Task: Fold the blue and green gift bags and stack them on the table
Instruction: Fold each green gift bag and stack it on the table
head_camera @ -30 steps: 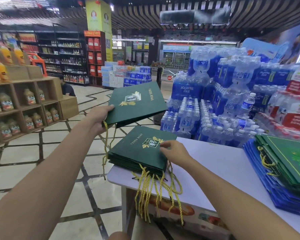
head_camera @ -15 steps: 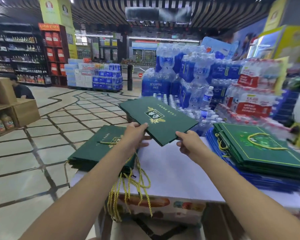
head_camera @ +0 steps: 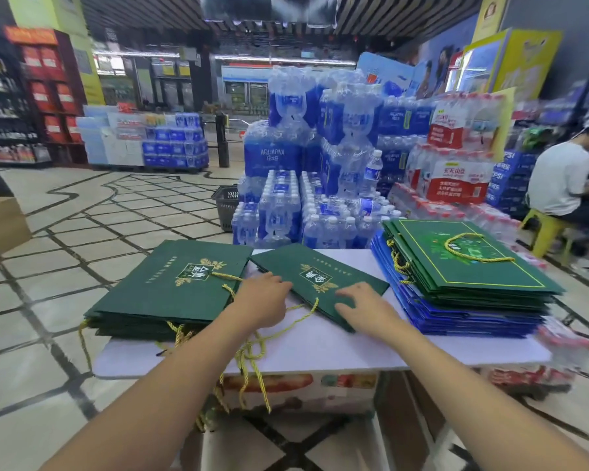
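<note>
Supermarket floor; white tabletop [head_camera: 320, 351] stands before shrink-wrapped water packs [head_camera: 286, 151]. Person's left hand [head_camera: 264, 300] rests with fingers relaxed, nearly straight, on the near-left edge of a flat dark green gift bag [head_camera: 306, 266], gripping nothing. Person's right hand [head_camera: 363, 307] lies flat, fingers spread, pressing the near-right corner. Bag sits mid-tabletop, skewed, its yellow cord handle [head_camera: 303, 309] trailing toward the person. Just left: pile of matching green bags [head_camera: 157, 294], overhanging the edge. Right, apart: green bags [head_camera: 463, 266] over blue bags [head_camera: 456, 321]. Judgement: press creases flat, tuck the cord, square the bag, then slide it onto the left pile, edges aligned.
</note>
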